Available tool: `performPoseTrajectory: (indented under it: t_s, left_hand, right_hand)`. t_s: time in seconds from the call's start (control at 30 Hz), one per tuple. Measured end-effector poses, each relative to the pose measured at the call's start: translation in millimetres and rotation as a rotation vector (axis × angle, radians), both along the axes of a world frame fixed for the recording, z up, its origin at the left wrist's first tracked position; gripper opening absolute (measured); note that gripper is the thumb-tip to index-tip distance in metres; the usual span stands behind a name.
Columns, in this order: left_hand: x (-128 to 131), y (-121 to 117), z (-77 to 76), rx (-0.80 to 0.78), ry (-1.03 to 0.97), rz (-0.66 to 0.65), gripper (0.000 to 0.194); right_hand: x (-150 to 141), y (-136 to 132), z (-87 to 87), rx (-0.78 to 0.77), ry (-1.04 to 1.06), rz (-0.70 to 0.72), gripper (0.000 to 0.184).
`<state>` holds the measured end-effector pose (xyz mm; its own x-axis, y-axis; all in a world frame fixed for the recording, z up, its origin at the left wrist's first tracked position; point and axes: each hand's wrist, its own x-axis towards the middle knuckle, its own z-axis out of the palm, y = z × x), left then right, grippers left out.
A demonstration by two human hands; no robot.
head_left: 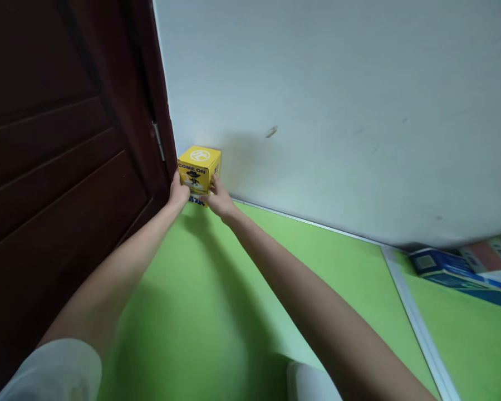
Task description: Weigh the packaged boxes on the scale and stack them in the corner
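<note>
Head view: my left grip (178,192) and right grip (221,201) clamp the sides of a yellow box (195,175) reading "COME ON", white round logo (200,155) on top, beside the door frame (154,83) and wall (338,100).

Dark-red door (58,184) w/ metal hinge (158,142) at left; white wall (338,111) at far side; green flr (183,306) w/ pale strip (418,323) & blue pkg (453,273) at right.

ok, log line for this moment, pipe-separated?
left hand: on yellow box, left side | right hand: same box, right side | box: at corner of door frame and wall | floor contact: unclear
</note>
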<state>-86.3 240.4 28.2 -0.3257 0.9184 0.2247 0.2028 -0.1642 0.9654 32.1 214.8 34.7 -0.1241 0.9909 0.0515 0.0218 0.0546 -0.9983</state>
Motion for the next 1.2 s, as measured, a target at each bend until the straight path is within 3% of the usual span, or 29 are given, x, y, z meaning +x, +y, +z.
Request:
performPoseTrajectory:
  t_s: [0.1, 0.23, 0.47, 0.6, 0.73, 0.83, 1.0, 1.2]
  left_hand:
    - [4.9, -13.6, -6.8, -0.066, 0.03, 0.025, 0.064]
    - [23.1, -61.8, -5.9, -0.132, 0.049, 0.012, 0.063]
    - [71.1, -191.9, -3.6, -0.292, -0.172, -0.425, 0.088]
    - [88.8, -261.3, 29.0, -0.362, -0.169, -0.582, 0.093]
    - [103.9, -322.9, 68.5, -0.315, -0.069, -0.637, 0.09]
    - [113.8, -364.1, 77.3, -0.328, -0.044, -0.662, 0.087]
    - [124.6, -409.3, 54.0, -0.475, -0.024, -0.637, 0.087]
    - [122.9, -419.9, 30.1, -0.437, 0.051, -0.736, 0.089]
  right_hand:
    - [5.1, -2.4, -3.5, 0.024, 0.019, 0.012, 0.076]
    - [36.0, -39.0, -0.3, 0.025, 0.042, 0.069, 0.068]
    - [111.5, -162.1, 24.8, -0.148, -0.08, 0.171, 0.073]
    - [148.0, -236.4, 52.1, -0.106, -0.188, 0.169, 0.076]
    - [182.7, -306.9, 81.3, 0.004, -0.268, 0.08, 0.079]
    - [198.8, -357.4, 93.4, -0.004, -0.283, 0.019, 0.086]
    - [203.3, -419.4, 79.8, -0.03, -0.276, 0.024, 0.096]
    - [210.8, -448.7, 38.0, -0.102, -0.241, -0.001, 0.094]
